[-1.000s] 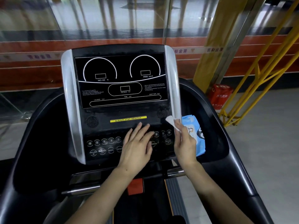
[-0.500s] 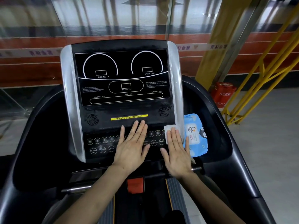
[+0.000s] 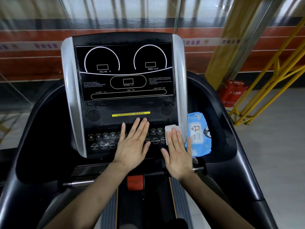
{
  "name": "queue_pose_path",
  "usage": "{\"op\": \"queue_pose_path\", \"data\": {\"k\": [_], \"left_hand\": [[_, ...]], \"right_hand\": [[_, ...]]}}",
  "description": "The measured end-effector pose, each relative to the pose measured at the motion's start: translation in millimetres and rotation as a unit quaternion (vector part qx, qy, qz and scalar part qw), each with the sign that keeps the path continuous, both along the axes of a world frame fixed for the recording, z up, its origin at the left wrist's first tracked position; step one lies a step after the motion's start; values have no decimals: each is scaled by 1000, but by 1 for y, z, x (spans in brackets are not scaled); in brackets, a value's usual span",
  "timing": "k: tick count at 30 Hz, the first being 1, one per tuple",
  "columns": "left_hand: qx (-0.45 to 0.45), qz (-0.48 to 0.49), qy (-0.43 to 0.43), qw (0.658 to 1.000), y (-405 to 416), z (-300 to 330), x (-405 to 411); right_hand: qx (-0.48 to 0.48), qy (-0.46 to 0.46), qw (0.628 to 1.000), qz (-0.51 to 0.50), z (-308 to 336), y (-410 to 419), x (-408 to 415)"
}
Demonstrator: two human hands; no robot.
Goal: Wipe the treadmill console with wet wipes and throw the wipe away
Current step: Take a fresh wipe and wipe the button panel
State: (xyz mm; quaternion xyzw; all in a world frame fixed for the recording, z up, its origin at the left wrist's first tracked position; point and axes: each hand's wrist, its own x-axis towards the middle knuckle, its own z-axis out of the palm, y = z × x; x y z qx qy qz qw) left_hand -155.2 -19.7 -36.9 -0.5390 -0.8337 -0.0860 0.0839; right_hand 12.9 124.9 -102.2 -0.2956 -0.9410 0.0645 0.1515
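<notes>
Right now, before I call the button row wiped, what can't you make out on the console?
Head view only:
- Buttons under the left hand and right hand: covered.
- Most of the wipe: under the right fingers.
- Button labels: mostly too blurred to read.
- No bin in frame.
</notes>
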Motion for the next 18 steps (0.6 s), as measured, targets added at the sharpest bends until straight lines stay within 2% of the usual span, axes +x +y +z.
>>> {"op": "queue_pose_path", "data": {"k": [4,11,15,18], "left_hand": [[-11,13,11,1000,2,0,3],[-1,17,15,1000,3,-1,5],[11,15,17,1000,2,-1,4],[30,55,-3,998,-2,-1,1]], "right_hand": [[8,-21,999,43,-18,-7,28],[12,3,999,33,17,15,-16],[31,-16,997,68,-7,-4,11],[36,-24,995,85,-15,-9,21]]}}
